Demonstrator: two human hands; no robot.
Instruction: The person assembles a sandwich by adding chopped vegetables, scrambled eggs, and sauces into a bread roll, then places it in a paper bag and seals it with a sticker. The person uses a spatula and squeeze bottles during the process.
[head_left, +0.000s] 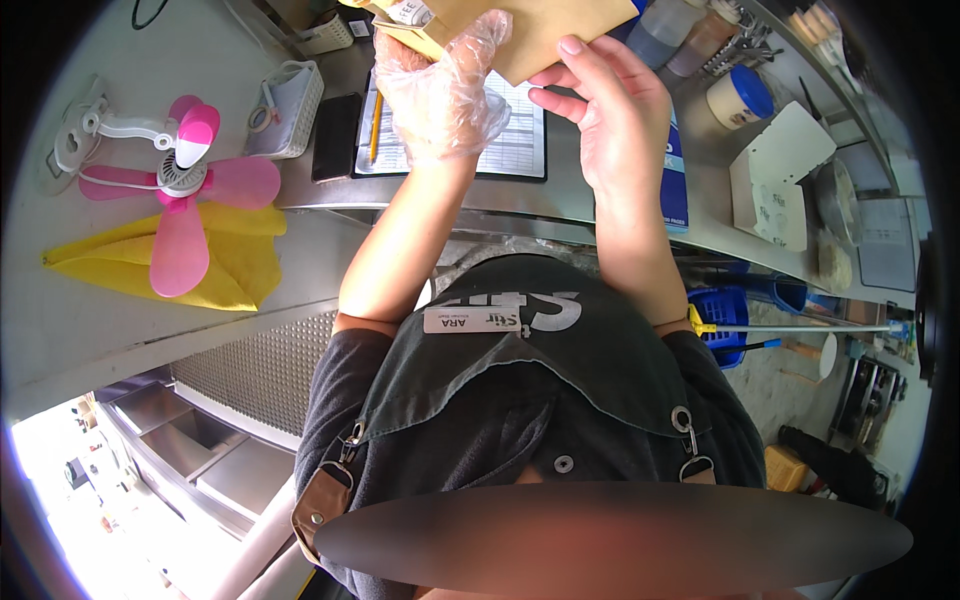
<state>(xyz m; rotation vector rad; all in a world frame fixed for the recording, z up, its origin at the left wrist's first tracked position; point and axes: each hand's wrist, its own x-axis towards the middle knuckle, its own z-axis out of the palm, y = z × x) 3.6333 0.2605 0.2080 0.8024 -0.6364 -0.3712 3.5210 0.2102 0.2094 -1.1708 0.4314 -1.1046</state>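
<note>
My left hand (pixel 440 105), in a clear plastic glove, grips a brown kraft cardboard box (pixel 560 30) at the top edge of the view. A small white printed item (pixel 408 12) shows inside the box's left part. My bare right hand (pixel 622 110) holds the lower right edge of the brown board, thumb against it and the other fingers partly curled. The far part of the box is cut off by the view. Below my left hand lies a clipboard with a printed form (pixel 515 150), with a yellow pencil (pixel 377 128) on its left side.
A black phone (pixel 336 138) and a white basket (pixel 298 115) lie left of the clipboard. A pink fan (pixel 183 190) and yellow cloth (pixel 235 262) are further left. At right stand a blue-lidded tub (pixel 738 98), an opened white box (pixel 770 190), and sauce bottles (pixel 665 30).
</note>
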